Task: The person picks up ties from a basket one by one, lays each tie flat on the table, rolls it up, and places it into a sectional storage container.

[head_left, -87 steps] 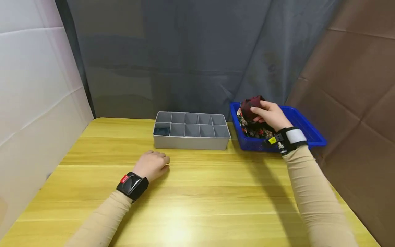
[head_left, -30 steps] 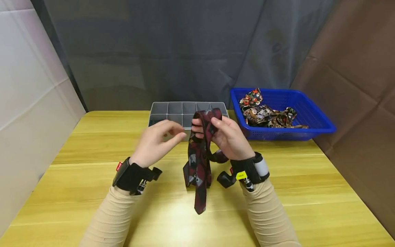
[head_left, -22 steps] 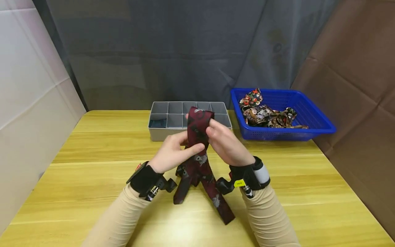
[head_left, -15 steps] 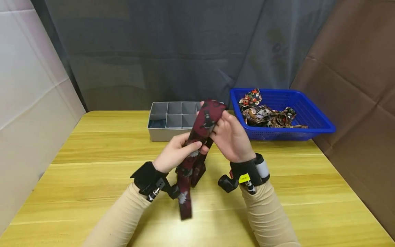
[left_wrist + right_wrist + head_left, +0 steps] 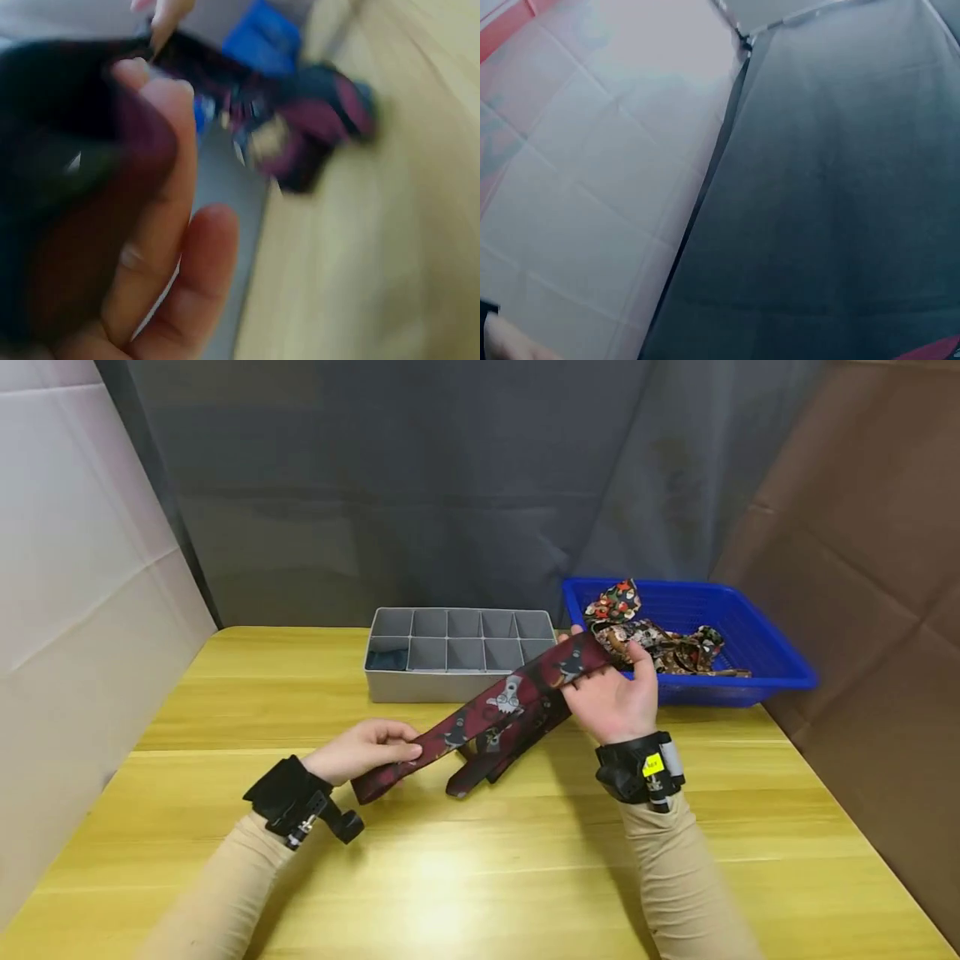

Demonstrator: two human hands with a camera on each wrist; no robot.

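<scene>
A dark red patterned necktie (image 5: 501,706) is stretched slantwise above the yellow table (image 5: 480,860). My left hand (image 5: 362,750) pinches its lower left end just above the tabletop. My right hand (image 5: 611,693) grips the upper right end in front of the blue basket (image 5: 765,660). A loose folded part of the tie (image 5: 495,756) droops onto the table between my hands. The left wrist view is blurred: my left fingers (image 5: 161,225) close up, with the dark tie (image 5: 67,187) across them. In the right wrist view neither hand nor tie can be made out.
A grey divided organiser box (image 5: 420,689) stands at the back middle, something dark blue in its front left compartment (image 5: 387,657). The blue basket holds several patterned ties (image 5: 652,639). A white panel (image 5: 75,610) is on the left, a grey curtain (image 5: 450,485) behind, a brown wall (image 5: 862,568) on the right.
The right hand lifted the red tie from the basket to the table's middle. The left hand took hold of it. The hands then pulled apart, drawing the tie out slantwise.
</scene>
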